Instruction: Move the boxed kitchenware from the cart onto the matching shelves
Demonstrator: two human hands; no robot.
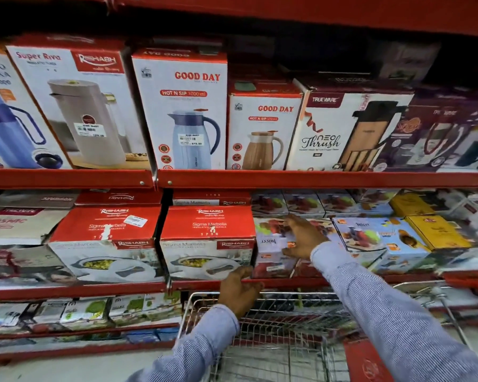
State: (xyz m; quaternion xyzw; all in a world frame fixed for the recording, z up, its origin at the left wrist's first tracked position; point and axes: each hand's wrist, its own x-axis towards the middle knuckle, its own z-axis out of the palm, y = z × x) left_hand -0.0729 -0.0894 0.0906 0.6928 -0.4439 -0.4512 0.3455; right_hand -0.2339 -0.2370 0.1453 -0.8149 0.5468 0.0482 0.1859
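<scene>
My right hand reaches onto the middle red shelf and lies on a juicer box, fingers spread over its top and front. More juicer boxes stand to its right. My left hand rests at the shelf's front edge, just below the corner of a red Rishabh casserole box, fingers curled at that edge. Below both arms stands the wire cart; its basket shows no boxes in the visible part.
The upper shelf carries flask and jug boxes, among them Good Day and Trueware. A second Rishabh box stands left. Small boxes fill the lower shelf. The cart's red handle is at the right.
</scene>
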